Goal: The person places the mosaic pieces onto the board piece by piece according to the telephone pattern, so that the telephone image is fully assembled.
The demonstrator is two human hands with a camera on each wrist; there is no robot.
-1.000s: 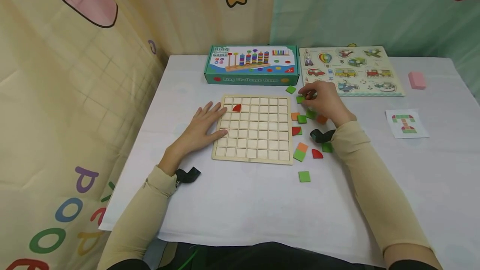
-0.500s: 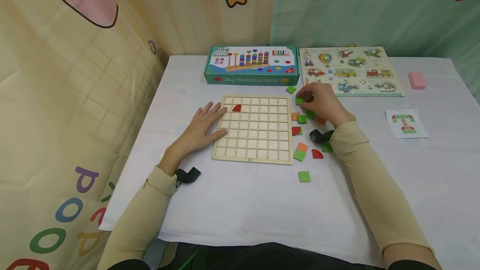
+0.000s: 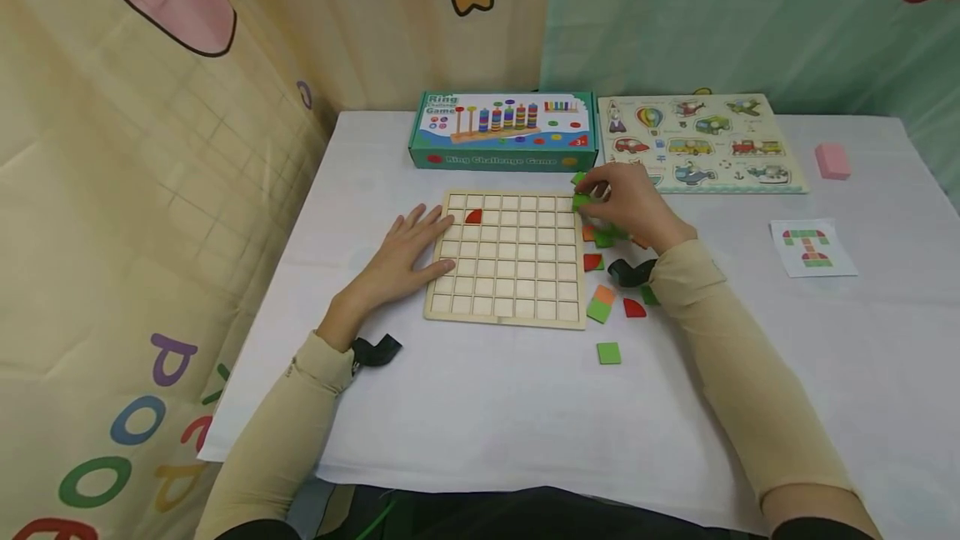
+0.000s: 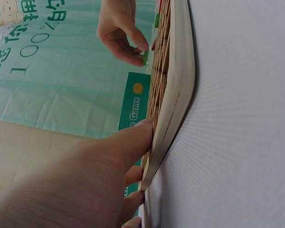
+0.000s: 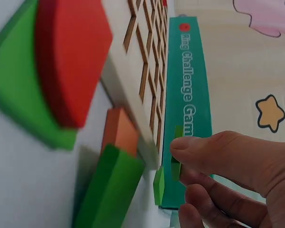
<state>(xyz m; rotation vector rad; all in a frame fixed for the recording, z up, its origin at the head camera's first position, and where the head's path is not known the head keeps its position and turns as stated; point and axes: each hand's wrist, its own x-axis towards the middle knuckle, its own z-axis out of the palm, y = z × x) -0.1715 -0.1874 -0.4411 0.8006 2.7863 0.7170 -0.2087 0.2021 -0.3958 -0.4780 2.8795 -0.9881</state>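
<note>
My left hand (image 3: 405,257) lies with spread, straight fingers on the left edge of a wooden grid board (image 3: 505,323). In the left wrist view its thumb (image 4: 137,137) touches the board's rim. One red quarter-circle tile (image 3: 473,217) sits in a cell near the board's upper left. At the upper right corner, my right hand (image 3: 637,205) pinches a green square tile (image 3: 581,203) between thumb and fingers. The right wrist view shows this green tile (image 5: 176,168) held on edge, above the table beside the board. Another green tile (image 3: 578,177) lies just behind it.
Several loose tiles lie right of the board, among them a red quarter-circle (image 3: 634,307), an orange square (image 3: 604,294) and a green square (image 3: 609,353). Behind stand a green game box (image 3: 502,158) and a picture puzzle (image 3: 705,140). A pattern card (image 3: 813,248) and pink block (image 3: 833,162) are at right.
My right hand has moved left from among the loose tiles toward the board's upper right corner, now carrying a green tile. My left hand has stayed in place.
</note>
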